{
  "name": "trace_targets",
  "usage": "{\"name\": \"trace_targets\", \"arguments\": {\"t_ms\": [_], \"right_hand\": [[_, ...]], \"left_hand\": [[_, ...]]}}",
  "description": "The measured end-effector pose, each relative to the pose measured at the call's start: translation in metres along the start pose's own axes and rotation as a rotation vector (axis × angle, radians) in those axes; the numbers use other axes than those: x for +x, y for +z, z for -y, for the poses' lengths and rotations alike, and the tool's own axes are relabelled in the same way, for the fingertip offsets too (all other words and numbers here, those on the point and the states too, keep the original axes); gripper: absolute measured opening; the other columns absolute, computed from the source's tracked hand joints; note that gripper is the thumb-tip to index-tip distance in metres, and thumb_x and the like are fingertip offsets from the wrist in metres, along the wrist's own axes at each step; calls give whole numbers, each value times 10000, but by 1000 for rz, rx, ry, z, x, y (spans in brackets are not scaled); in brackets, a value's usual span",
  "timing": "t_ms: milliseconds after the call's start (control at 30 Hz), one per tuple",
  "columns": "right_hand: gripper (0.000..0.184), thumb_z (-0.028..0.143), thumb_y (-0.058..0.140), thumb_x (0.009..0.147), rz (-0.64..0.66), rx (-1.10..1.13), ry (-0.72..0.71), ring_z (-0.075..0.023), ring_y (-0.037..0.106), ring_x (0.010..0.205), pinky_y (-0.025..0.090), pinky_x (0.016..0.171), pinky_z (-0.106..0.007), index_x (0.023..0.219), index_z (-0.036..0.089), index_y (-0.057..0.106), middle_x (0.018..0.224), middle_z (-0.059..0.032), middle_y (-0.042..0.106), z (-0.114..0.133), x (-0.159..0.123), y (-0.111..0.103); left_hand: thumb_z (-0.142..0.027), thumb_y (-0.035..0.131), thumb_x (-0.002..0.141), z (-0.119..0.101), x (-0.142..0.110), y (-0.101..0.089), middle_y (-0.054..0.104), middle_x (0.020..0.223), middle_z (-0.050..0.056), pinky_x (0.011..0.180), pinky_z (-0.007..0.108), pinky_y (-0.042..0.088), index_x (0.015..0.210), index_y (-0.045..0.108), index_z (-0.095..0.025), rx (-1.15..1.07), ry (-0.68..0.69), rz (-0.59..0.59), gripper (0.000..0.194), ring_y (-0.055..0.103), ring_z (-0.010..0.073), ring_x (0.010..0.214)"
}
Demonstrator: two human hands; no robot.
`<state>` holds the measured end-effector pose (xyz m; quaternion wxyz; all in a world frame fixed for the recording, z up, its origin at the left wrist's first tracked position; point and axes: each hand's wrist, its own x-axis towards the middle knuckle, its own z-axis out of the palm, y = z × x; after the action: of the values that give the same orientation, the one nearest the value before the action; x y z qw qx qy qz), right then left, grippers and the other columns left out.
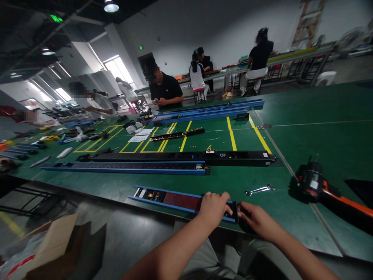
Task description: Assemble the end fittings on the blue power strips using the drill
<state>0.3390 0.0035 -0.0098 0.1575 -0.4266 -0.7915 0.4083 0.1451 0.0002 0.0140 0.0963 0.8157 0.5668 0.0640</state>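
A short blue-edged channel (177,201) with dark red and black inserts lies along the front edge of the table. My left hand (214,209) reaches over its right part, with bent fingers gripping it and fingertips inside near the end. At that right end stands a black end plate (236,212). My right hand (257,218) is closed at the outer side of the plate, thumb against it; its other fingers are partly hidden. A double-ended wrench (260,189) lies just beyond my right hand, not touched.
Beyond the channel lie a long blue rail (125,168) and a long black bar (186,156). An orange and black power tool (313,182) rests at right. Yellow tape lines mark the green table (305,144). A cardboard box (55,245) stands lower left. A person (166,91) is across the table.
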Motion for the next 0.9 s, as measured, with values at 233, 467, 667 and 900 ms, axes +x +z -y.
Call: {"name": "trace_targets", "arguments": {"t_ms": [233,467,667,900], "right_hand": [[109,158,421,797,66,41,-20,-151,536,709,389,657,-240,780,177,526,754,-19,598,-2,5,-5],[206,252,431,851,63,58,-20,-145,533,645,382,623,-236,736,161,577,685,-16,602,-2,7,-5],[163,211,437,832,127,100,-46,-141,521,675,395,648,-233,786,157,584,724,-19,600,-1,11,-9],[147,206,438,820,180,136,-17,-137,507,668,394,625,-234,781,158,572,729,-22,597,-2,11,-11]], "left_hand": [[-357,594,845,6,5,0,703,959,-28,781,262,473,1146,567,-311,-138,184,54,305,642,160,899],[-263,530,887,11,2,-8,674,1078,-24,804,247,464,1263,498,-298,-167,383,34,379,632,126,949],[-199,520,875,13,7,-6,699,979,-84,759,193,477,1238,511,-346,-183,322,64,392,643,89,893],[-329,569,866,5,8,-6,701,841,-14,651,268,481,1233,475,-268,62,349,48,384,660,172,776]]}}
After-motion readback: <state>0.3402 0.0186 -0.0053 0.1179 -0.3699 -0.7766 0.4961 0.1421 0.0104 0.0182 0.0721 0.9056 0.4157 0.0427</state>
